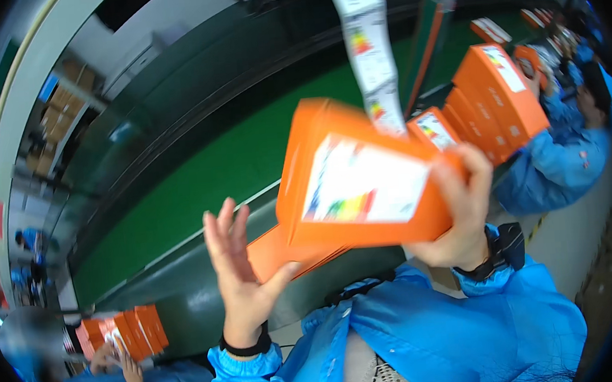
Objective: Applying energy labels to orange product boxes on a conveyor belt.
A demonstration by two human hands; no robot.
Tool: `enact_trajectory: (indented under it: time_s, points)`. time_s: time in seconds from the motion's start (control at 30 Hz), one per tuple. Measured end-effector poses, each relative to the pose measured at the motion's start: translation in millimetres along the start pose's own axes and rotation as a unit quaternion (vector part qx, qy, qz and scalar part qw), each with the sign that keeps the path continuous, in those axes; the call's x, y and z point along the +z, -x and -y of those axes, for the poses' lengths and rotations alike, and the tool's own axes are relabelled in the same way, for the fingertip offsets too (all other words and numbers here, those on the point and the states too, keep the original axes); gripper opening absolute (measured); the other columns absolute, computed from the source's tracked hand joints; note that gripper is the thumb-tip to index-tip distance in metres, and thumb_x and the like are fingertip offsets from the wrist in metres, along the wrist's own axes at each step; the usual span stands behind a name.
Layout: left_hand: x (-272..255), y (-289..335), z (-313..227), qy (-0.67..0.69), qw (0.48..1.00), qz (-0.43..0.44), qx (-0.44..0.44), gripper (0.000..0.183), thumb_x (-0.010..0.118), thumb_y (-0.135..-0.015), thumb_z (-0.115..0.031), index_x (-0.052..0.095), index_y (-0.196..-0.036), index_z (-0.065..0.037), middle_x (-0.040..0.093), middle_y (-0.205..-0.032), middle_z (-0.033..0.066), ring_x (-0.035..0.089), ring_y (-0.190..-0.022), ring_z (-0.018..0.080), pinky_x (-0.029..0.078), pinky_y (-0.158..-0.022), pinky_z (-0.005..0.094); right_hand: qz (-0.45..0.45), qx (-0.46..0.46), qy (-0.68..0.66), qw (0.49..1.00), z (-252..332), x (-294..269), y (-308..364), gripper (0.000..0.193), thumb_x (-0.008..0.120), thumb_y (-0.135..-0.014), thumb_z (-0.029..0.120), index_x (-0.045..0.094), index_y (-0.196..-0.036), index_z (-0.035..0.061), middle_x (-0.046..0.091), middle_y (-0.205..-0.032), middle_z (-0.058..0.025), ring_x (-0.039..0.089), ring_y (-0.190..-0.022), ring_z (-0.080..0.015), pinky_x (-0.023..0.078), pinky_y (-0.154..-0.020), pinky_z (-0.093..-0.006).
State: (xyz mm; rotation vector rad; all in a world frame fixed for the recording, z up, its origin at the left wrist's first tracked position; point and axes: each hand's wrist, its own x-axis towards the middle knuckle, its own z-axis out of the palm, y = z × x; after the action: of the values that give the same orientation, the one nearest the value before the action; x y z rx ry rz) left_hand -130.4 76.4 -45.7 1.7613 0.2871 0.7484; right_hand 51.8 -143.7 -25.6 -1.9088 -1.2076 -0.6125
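An orange box (pixel 290 170) with a white label (pixel 363 182) bearing a coloured scale is held up before me, tilted and a little blurred. My right hand (pixel 460 206) grips its right end, thumb and fingers around the edge. Left of the box, my left hand (pixel 242 276) has its fingers spread and thumb apart, holding nothing. Beneath the held box lies another orange box (pixel 271 252), mostly hidden, close to the left thumb. A strip of printed labels (pixel 373 54) hangs down behind the held box.
Several stacked orange boxes (pixel 492 113) stand at the right, beside a co-worker in blue (pixel 565 161). At lower left another co-worker's hands (pixel 121 363) are at more orange boxes (pixel 140 333). A green conveyor belt (pixel 197 193) runs beyond the dark work ledge (pixel 192 303); a metal post (pixel 437 27) rises near the labels.
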Motion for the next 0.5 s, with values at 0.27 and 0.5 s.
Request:
enact_trajectory:
  time_s: [0.27,0.5]
  points:
    - [52.0,-56.4,-40.5,0.039,0.992,0.054,-0.104,0.081,0.064,-0.083,-0.002,0.018,-0.149,-0.007,0.032,-0.144,0.0214,0.039,-0.132,0.033,0.026,-0.112,0.0443,0.015,0.272,0.219,0.937,-113.6,-33.6,46.0,0.085,0.078,-0.066,0.025,0.04,-0.139,0.0052,0.037,-0.126,-0.0269,0.036,-0.118,-0.043,0.031,-0.102,-0.0487]
    - [99.3,-111.7,-42.1,0.033,0.981,0.127,-0.143,0.07,0.06,-0.087,-0.005,0.023,-0.148,-0.006,0.033,-0.144,0.0227,0.037,-0.133,0.0317,0.03,-0.11,0.0416,0.054,0.315,0.208,0.925,-125.4,-7.6,68.3,0.082,0.078,-0.066,0.03,0.043,-0.134,0.0015,0.037,-0.125,-0.0277,0.035,-0.119,-0.0443,0.031,-0.101,-0.0513]
